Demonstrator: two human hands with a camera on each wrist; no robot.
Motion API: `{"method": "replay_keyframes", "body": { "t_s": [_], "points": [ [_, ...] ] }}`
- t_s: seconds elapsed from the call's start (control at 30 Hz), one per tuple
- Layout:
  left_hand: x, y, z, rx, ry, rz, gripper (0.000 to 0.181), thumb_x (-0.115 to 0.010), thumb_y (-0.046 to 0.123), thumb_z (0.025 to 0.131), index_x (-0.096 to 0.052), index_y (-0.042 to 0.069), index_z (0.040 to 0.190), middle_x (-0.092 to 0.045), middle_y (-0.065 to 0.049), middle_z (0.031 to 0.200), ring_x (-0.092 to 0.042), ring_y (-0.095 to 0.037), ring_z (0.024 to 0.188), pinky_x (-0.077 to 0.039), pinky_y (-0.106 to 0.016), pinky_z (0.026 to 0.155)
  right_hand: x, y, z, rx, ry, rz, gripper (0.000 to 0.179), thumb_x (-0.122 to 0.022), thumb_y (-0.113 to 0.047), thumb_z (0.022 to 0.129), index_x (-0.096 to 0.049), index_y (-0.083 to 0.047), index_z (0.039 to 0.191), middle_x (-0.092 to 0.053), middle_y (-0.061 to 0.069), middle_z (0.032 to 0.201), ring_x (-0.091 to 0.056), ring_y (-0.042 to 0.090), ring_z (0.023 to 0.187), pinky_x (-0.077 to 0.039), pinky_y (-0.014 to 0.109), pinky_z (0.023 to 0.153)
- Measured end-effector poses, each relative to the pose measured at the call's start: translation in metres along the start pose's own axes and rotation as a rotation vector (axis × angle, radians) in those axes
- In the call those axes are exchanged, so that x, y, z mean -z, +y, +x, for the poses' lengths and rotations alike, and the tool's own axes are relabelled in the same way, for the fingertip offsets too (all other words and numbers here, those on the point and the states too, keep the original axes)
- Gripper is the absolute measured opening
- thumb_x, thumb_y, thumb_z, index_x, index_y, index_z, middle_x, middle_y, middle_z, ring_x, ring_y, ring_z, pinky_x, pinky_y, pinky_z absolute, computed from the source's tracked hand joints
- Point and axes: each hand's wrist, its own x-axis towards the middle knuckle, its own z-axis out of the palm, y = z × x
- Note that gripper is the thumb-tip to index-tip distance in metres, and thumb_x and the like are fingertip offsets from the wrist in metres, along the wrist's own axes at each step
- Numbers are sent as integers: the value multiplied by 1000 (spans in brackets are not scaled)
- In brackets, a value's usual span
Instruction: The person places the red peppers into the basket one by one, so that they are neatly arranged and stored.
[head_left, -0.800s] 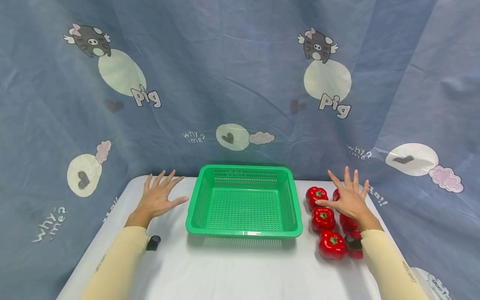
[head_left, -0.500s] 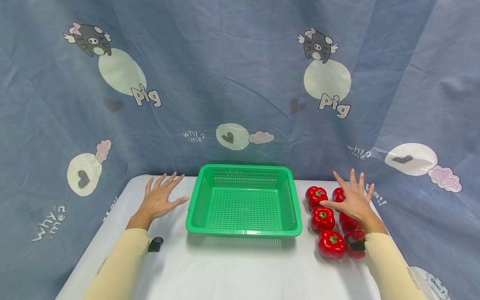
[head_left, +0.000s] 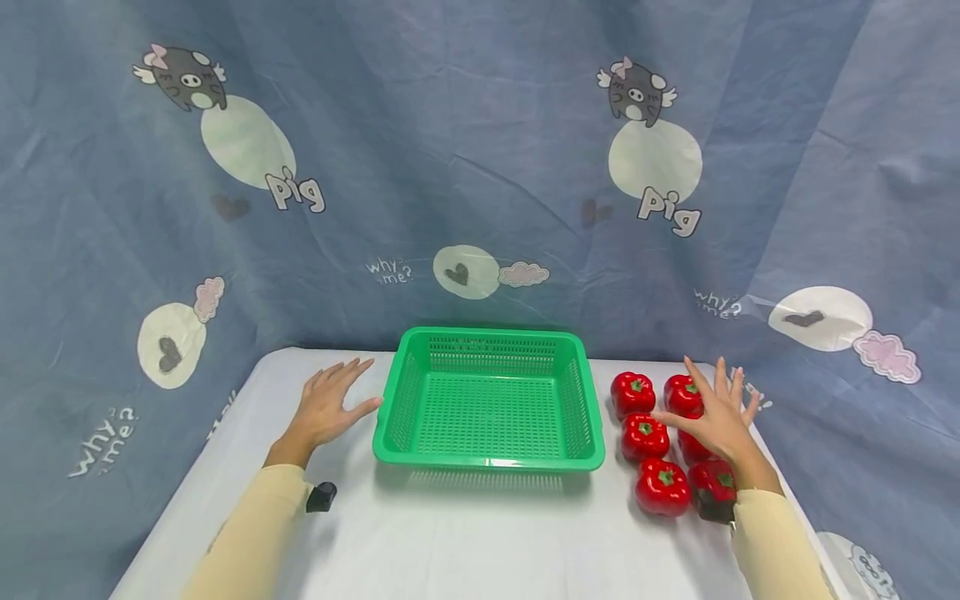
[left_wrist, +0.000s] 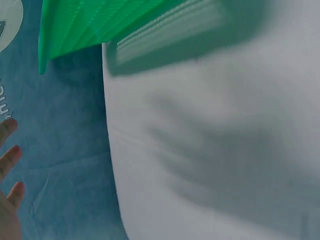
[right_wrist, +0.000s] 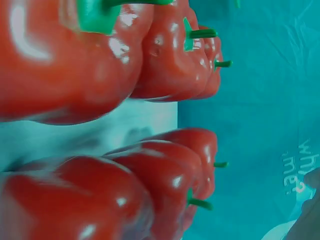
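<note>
My left hand (head_left: 324, 408) hovers over the white table to the left of a green plastic basket (head_left: 487, 464), fingers spread and thumb tip close to its rim. In the left wrist view its fingers (left_wrist: 10, 162) show at the edge, holding nothing. On the right, my right hand (head_left: 722, 423) is held above several red bell peppers (head_left: 663, 487), fingers extended and nothing in its grasp. Those peppers stand in two columns with green stems upward. Seen from the right wrist, both columns of bell peppers (right_wrist: 170, 55) lie close under the camera. The hand partly covers the outer column.
The basket stands at the table's back middle with nothing in it. A blue printed curtain (head_left: 480, 167) hangs directly behind the table (head_left: 480, 542). Black wrist cameras (head_left: 321, 497) hang beneath both sleeves.
My right hand has moved to the right and nearer me, uncovering more of the outer peppers. The left hand has shifted slightly right and nearer, toward the basket. Peppers and basket stay put.
</note>
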Motion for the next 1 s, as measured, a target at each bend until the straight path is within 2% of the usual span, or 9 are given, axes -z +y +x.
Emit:
{"method": "replay_keyframes", "body": {
  "t_s": [0.23,0.43,0.67,0.87,1.0],
  "points": [
    [-13,4,-3,14,7,-62,72,-57,50,92,-36,10,148,-37,-23,148,-30,-44,135,-19,-64,107,-2,9,-11,-24,31,36,111,-72,-57,75,-8,-13,155,15,33,152,21,55,136,20,73,98],
    [-26,6,-5,49,25,-176,70,-58,48,93,-36,11,148,-39,-20,148,-33,-44,133,-23,-64,106,-3,17,-26,-66,43,65,112,-75,-53,74,-9,-11,155,13,33,153,21,54,136,18,74,98],
    [-35,12,-12,147,14,-342,70,-56,49,94,-33,13,150,-37,-23,148,-31,-45,134,-23,-66,106,-4,29,-39,-76,95,112,110,-76,-48,75,-9,-10,155,13,31,153,19,52,138,18,73,100],
    [-38,17,-12,174,22,-490,56,-57,29,97,-40,8,145,-41,-22,145,-36,-41,132,-28,-61,107,-11,42,-58,-105,130,162,108,-78,-41,75,-11,-10,155,9,31,154,16,51,139,17,71,102],
    [-40,20,-11,206,6,-572,51,-56,18,97,-40,9,145,-43,-19,145,-39,-40,132,-30,-56,109,-17,48,-67,-122,159,212,105,-79,-35,76,-14,-9,154,4,31,155,15,50,140,16,68,105]
  ]
}}
